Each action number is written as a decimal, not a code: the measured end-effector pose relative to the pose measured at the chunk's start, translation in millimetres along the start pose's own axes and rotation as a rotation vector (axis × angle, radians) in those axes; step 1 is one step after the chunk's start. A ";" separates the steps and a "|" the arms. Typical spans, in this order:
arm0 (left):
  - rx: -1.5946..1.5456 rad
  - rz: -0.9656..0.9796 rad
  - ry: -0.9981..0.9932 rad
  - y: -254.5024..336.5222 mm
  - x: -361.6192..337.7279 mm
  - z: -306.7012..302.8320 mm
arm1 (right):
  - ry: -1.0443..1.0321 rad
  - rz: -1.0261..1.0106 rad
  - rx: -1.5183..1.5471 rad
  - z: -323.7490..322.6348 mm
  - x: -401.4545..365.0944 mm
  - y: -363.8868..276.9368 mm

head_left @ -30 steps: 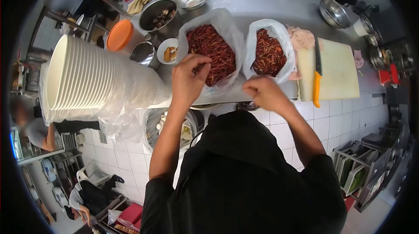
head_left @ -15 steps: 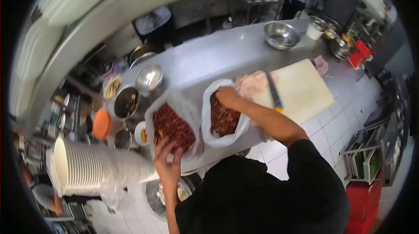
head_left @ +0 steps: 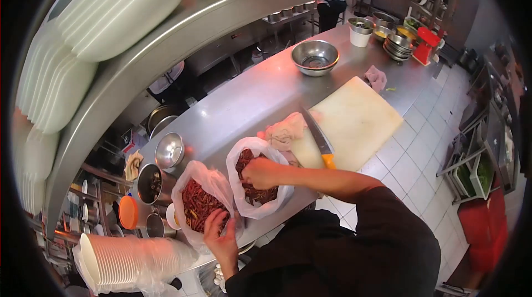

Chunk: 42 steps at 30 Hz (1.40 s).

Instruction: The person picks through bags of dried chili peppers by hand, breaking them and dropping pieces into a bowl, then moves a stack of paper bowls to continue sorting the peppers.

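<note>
Two clear plastic bags stand side by side at the counter's near edge. The left bag (head_left: 185, 184) is filled with dried red chilies (head_left: 200, 201). My left hand (head_left: 220, 240) rests over its near rim, fingers bent and apart against the chilies. Darker red dried chilies (head_left: 259, 194) fill the right bag (head_left: 235, 147), whose rim is rolled outward. My right hand (head_left: 263, 174) reaches down into it, fingers curled among the chilies and fingertips partly hidden. Right of this bag, a knife (head_left: 318, 137) with a yellow handle lies on a white cutting board (head_left: 360, 122).
A crumpled cloth (head_left: 285, 130) lies by the board. Steel bowls (head_left: 315, 58) and pots (head_left: 155, 183) stand on the counter (head_left: 227, 92). Stacked white tubs (head_left: 130, 258) sit at the lower left. An overhead shelf (head_left: 221, 6) holds white containers. Another person (head_left: 172, 83) is beyond the counter.
The view has shifted, so the bags appear lower and further left. My right hand is still in the right bag and my left hand still at the left bag's rim.
</note>
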<state>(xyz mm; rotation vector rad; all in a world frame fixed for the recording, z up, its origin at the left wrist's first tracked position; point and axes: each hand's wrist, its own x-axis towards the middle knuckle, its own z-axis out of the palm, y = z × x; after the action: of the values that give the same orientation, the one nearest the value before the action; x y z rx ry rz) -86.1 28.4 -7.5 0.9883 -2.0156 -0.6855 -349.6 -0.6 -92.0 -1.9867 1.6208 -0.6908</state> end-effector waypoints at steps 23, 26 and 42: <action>0.118 0.014 -0.032 11.4 -27.1 30.4 | -0.031 -0.091 0.344 15.3 -38.6 -70.1; 0.166 0.059 -0.056 5.2 -26.2 30.2 | 0.035 -0.134 0.382 30.8 -34.7 -72.2; -0.552 -0.473 -0.248 18.3 -16.0 28.9 | -0.188 -0.128 0.804 -28.4 -77.2 -64.2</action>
<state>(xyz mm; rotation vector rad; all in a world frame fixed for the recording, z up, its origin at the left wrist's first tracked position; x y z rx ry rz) -111.0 55.3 -16.8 1.0742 -1.6383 -1.5861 -333.9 85.5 -35.1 -1.4962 0.8924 -0.9755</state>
